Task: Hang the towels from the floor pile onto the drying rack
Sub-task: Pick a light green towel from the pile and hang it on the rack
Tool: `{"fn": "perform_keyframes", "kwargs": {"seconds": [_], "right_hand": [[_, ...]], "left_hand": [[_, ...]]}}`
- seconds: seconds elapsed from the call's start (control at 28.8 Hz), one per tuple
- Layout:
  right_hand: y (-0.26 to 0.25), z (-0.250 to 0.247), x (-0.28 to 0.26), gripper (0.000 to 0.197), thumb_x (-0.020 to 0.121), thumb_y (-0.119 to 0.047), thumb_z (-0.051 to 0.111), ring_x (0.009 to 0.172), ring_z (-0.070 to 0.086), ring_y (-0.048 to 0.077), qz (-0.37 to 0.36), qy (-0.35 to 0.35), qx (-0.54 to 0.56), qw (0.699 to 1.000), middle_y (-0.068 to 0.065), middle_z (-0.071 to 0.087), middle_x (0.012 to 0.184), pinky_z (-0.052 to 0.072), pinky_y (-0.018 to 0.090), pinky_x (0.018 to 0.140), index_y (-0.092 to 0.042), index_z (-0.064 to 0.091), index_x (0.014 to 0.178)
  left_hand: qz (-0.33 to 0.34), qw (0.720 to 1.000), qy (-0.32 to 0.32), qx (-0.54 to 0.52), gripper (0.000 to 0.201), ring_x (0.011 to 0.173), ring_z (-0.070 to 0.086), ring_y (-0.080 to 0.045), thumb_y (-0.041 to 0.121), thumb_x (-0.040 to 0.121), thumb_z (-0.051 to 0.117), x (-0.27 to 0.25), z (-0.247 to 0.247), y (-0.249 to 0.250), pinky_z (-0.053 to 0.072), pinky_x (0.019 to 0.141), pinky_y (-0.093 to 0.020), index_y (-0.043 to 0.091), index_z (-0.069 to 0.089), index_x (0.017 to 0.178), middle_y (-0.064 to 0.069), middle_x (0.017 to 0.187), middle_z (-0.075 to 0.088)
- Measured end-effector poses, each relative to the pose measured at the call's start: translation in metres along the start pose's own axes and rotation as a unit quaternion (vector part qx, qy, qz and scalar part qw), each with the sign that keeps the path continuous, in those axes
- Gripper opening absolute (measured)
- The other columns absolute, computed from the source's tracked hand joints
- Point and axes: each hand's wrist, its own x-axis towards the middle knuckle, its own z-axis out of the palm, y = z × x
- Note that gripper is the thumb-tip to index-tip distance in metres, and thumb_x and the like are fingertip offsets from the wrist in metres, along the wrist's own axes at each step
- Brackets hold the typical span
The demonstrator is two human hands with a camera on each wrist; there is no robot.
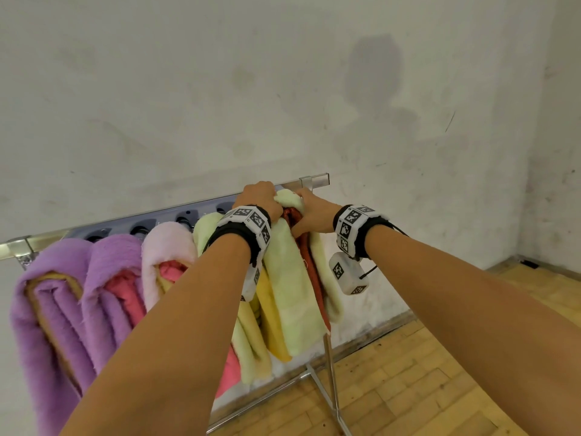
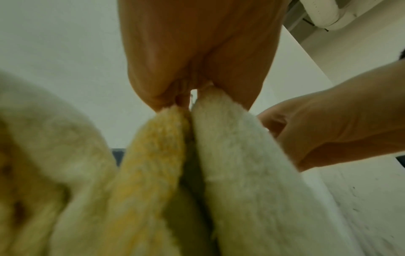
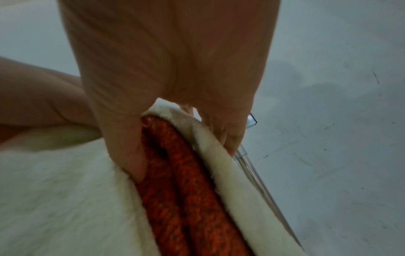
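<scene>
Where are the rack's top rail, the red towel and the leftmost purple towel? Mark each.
rack's top rail (image 1: 314, 180): head view, bare right end.
red towel (image 3: 175, 173): right wrist view, middle fold.
leftmost purple towel (image 1: 53, 262): head view, top drape.

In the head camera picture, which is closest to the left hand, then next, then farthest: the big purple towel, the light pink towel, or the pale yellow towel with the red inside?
1. Pale yellow towel: right under the left hand, which grips its top.
2. Light pink towel: further left on the rack.
3. Big purple towel: at the rack's far left end.
</scene>
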Motion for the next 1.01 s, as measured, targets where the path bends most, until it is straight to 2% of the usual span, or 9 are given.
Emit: {"fn": "perform_keyframes", "kwargs": {"seconds": [0.1, 0.21, 0.38, 0.52, 0.66, 0.76, 0.87, 0.94, 1.01], "right_hand": [[-0.008, 0.004, -0.014, 0.071, 0.080, -0.007, 0.074, 0.115, 0.043, 0.019, -0.061, 0.021, -0.019, 0.998, 0.003, 0.038, 0.129, 0.038, 0.022, 0.094, -0.018, 0.043, 0.143], [-0.013, 0.012, -0.021, 0.056, 0.087, -0.002, 0.066, 0.119, 0.050, 0.027, -0.065, 0.078, -0.021, 0.995, 0.014, 0.051, 0.131, 0.032, 0.013, 0.080, 0.000, 0.044, 0.139], [-0.015, 0.029, 0.003, 0.071, 0.088, -0.020, 0.065, 0.114, 0.059, 0.032, 0.040, 0.135, 0.023, 0.990, 0.014, 0.059, 0.126, 0.050, 0.036, 0.091, -0.012, 0.028, 0.148], [-0.014, 0.031, 0.008, 0.059, 0.087, -0.022, 0.058, 0.100, 0.063, 0.032, 0.040, 0.156, -0.027, 0.986, 0.009, 0.061, 0.116, 0.054, 0.042, 0.083, -0.019, 0.033, 0.141], [-0.005, 0.026, 0.011, 0.059, 0.085, -0.017, 0.056, 0.094, 0.063, 0.030, 0.014, 0.146, -0.081, 0.986, 0.006, 0.061, 0.112, 0.054, 0.041, 0.077, -0.031, 0.036, 0.139], [-0.004, 0.021, 0.015, 0.066, 0.085, -0.010, 0.058, 0.099, 0.063, 0.030, -0.001, 0.109, -0.076, 0.991, 0.010, 0.061, 0.118, 0.054, 0.040, 0.080, -0.026, 0.034, 0.143], [-0.004, 0.014, 0.009, 0.094, 0.076, -0.001, 0.072, 0.107, 0.057, 0.027, 0.007, 0.049, -0.029, 0.998, 0.008, 0.056, 0.120, 0.051, 0.037, 0.085, -0.020, 0.020, 0.152], [-0.005, 0.008, 0.005, 0.106, 0.070, 0.002, 0.078, 0.113, 0.054, 0.029, 0.014, 0.020, -0.013, 1.000, 0.012, 0.055, 0.125, 0.051, 0.039, 0.090, -0.015, 0.015, 0.153], [-0.010, 0.003, 0.003, 0.097, 0.070, 0.005, 0.074, 0.106, 0.058, 0.030, 0.014, 0.006, -0.010, 1.000, 0.016, 0.057, 0.120, 0.055, 0.041, 0.082, -0.007, 0.021, 0.150]], "left_hand": [[0.022, 1.000, -0.014, 0.007, 0.035, 0.101, 0.058, -0.029, 0.013, 0.086, 0.060, -0.005, -0.001, 0.001, 0.047, 0.075, -0.032, 0.015, 0.057, 0.121, -0.012, 0.116, 0.062], [0.026, 1.000, -0.014, 0.009, 0.045, 0.094, 0.058, -0.029, 0.017, 0.084, 0.064, -0.010, -0.001, -0.001, 0.046, 0.072, -0.034, 0.018, 0.048, 0.127, -0.013, 0.115, 0.060], [-0.003, 1.000, 0.009, 0.014, 0.038, 0.097, 0.058, -0.033, 0.011, 0.085, 0.063, -0.014, 0.007, 0.001, 0.045, 0.070, -0.038, 0.007, 0.043, 0.117, -0.016, 0.112, 0.054], [-0.002, 1.000, 0.013, 0.024, 0.039, 0.101, 0.056, -0.036, 0.013, 0.085, 0.064, -0.012, 0.010, 0.001, 0.047, 0.075, -0.041, 0.008, 0.044, 0.119, -0.017, 0.117, 0.050], [0.002, 0.999, 0.030, 0.032, 0.043, 0.103, 0.057, -0.036, 0.018, 0.087, 0.064, -0.011, 0.014, 0.008, 0.043, 0.071, -0.037, 0.006, 0.042, 0.122, -0.018, 0.119, 0.050], [0.014, 1.000, 0.000, 0.014, 0.052, 0.097, 0.057, -0.034, 0.023, 0.086, 0.067, -0.009, 0.015, 0.013, 0.040, 0.065, -0.035, 0.006, 0.039, 0.126, -0.019, 0.119, 0.052], [0.006, 1.000, -0.017, -0.006, 0.051, 0.082, 0.053, -0.027, 0.027, 0.085, 0.067, -0.008, 0.009, 0.012, 0.040, 0.057, -0.030, 0.007, 0.041, 0.125, -0.014, 0.109, 0.055], [0.001, 0.999, -0.024, -0.043, 0.047, 0.084, 0.051, -0.024, 0.031, 0.086, 0.066, -0.011, 0.003, 0.013, 0.040, 0.058, -0.029, 0.010, 0.046, 0.123, -0.008, 0.102, 0.052], [-0.005, 0.996, -0.016, -0.088, 0.043, 0.085, 0.051, -0.021, 0.037, 0.085, 0.064, -0.014, -0.003, 0.016, 0.041, 0.059, -0.026, 0.013, 0.054, 0.119, -0.003, 0.100, 0.053]]}}
